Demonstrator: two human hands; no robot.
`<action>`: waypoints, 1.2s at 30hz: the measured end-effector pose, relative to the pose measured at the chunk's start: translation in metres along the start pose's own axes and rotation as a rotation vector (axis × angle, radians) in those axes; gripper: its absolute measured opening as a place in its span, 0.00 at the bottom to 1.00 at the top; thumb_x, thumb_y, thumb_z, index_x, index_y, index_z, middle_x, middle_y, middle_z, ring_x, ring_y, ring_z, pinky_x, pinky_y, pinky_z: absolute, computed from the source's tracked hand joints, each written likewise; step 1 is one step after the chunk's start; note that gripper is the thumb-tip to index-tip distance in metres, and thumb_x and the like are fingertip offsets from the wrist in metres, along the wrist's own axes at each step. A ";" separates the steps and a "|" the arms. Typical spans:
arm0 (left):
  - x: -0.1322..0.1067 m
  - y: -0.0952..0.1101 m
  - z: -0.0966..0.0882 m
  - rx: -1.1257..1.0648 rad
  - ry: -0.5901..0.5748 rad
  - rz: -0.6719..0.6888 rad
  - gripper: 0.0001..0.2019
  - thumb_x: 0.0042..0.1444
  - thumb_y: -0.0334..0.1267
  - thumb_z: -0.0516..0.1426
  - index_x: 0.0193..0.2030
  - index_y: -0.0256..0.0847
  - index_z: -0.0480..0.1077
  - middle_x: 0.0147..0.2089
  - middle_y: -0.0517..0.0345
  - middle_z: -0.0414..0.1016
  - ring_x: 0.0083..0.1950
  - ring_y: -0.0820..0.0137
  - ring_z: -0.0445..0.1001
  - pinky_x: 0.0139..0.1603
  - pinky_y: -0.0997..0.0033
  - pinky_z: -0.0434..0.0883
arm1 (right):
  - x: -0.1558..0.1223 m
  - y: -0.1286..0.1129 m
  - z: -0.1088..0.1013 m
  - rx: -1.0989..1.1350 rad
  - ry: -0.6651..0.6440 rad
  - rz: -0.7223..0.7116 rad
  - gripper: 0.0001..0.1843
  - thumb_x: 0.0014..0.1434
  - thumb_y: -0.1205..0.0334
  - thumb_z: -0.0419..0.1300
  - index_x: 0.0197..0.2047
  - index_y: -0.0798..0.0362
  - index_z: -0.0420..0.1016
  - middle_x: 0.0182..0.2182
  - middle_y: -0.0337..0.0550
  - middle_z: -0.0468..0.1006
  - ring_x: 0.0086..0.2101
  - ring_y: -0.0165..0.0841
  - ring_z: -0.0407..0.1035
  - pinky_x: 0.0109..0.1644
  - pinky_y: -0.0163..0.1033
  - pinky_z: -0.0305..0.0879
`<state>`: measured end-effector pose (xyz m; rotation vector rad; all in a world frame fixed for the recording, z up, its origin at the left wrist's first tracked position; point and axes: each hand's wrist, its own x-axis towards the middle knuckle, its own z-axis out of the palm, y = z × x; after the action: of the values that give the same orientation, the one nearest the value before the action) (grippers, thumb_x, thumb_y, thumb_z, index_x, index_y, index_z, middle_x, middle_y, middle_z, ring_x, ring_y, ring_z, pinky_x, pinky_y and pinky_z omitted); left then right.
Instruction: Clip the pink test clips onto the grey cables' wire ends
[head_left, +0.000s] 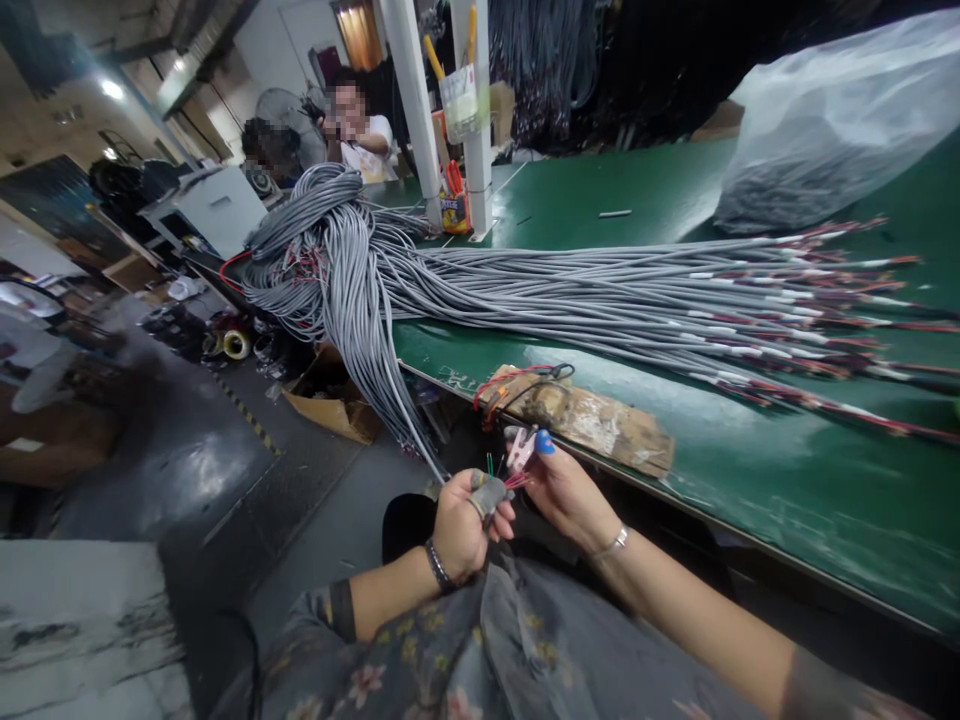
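I counted two hands at work. The left hand (465, 520), with grey coverings on some fingers, was curled closed around the end of one slim grey cable (422, 440); a few thin red wires (516, 481), too bunched for me to number, stuck out past its fingers toward the other hand. The right hand (566, 490), its thumb capped in blue, was pinched on one small pale pink clip-shaped piece (519, 450) just above those wires; its other fingertips were mostly hidden from me. Both hands met in front of the near edge of one long green table (570, 190).

On it I saw one large bundle of grey cables (525, 290), too many to count, their stripped ends fanned out to the right. I also had one worn brown wooden board (607, 425) along the near edge, one cloudy clear plastic bag (832, 140) at the far right, one short grey offcut (615, 213), and two white posts (414, 100). Two people (371, 140) showed beyond.
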<state>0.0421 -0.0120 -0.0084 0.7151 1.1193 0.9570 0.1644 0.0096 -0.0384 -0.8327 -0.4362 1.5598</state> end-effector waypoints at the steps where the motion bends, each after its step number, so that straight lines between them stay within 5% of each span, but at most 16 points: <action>1: 0.000 0.000 -0.001 0.012 0.002 -0.002 0.19 0.35 0.50 0.65 0.21 0.37 0.64 0.16 0.60 0.69 0.11 0.78 0.63 0.12 0.81 0.50 | 0.000 0.000 0.000 0.011 0.004 0.000 0.21 0.41 0.42 0.70 0.29 0.51 0.77 0.23 0.39 0.74 0.25 0.32 0.64 0.31 0.38 0.64; 11: -0.003 -0.003 -0.008 0.125 -0.027 0.029 0.21 0.37 0.53 0.64 0.21 0.38 0.64 0.17 0.60 0.69 0.13 0.78 0.64 0.13 0.80 0.51 | -0.009 -0.005 -0.016 -0.069 -0.124 0.104 0.26 0.49 0.35 0.61 0.30 0.52 0.77 0.25 0.42 0.75 0.26 0.31 0.66 0.31 0.36 0.65; 18: -0.004 -0.011 -0.015 0.156 -0.054 0.042 0.21 0.39 0.54 0.64 0.23 0.38 0.65 0.17 0.60 0.71 0.13 0.78 0.65 0.13 0.80 0.55 | -0.024 -0.021 -0.019 -0.228 -0.241 0.266 0.23 0.42 0.42 0.69 0.30 0.54 0.77 0.27 0.43 0.78 0.29 0.32 0.70 0.33 0.36 0.65; 25: -0.004 -0.012 -0.017 0.223 -0.094 0.052 0.19 0.40 0.52 0.64 0.24 0.37 0.68 0.18 0.60 0.71 0.14 0.77 0.66 0.14 0.80 0.59 | -0.028 -0.026 -0.005 -0.475 -0.278 0.148 0.20 0.40 0.47 0.71 0.27 0.55 0.76 0.24 0.38 0.75 0.25 0.28 0.64 0.32 0.36 0.60; 32: -0.002 -0.007 -0.015 0.346 -0.267 -0.103 0.17 0.36 0.48 0.66 0.21 0.38 0.67 0.15 0.60 0.69 0.14 0.75 0.66 0.15 0.78 0.61 | -0.032 -0.020 -0.003 -0.637 -0.286 0.084 0.20 0.42 0.45 0.69 0.23 0.55 0.72 0.20 0.36 0.71 0.24 0.28 0.61 0.31 0.36 0.58; 36: -0.001 -0.007 -0.014 0.278 -0.219 -0.116 0.20 0.35 0.51 0.66 0.21 0.37 0.66 0.16 0.58 0.70 0.14 0.74 0.67 0.16 0.77 0.61 | -0.035 -0.022 -0.009 -0.584 -0.248 0.066 0.23 0.44 0.40 0.66 0.27 0.54 0.75 0.23 0.38 0.73 0.26 0.30 0.63 0.34 0.37 0.60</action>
<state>0.0305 -0.0158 -0.0186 0.9461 1.0966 0.6142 0.1856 -0.0218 -0.0199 -1.1021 -1.0880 1.6242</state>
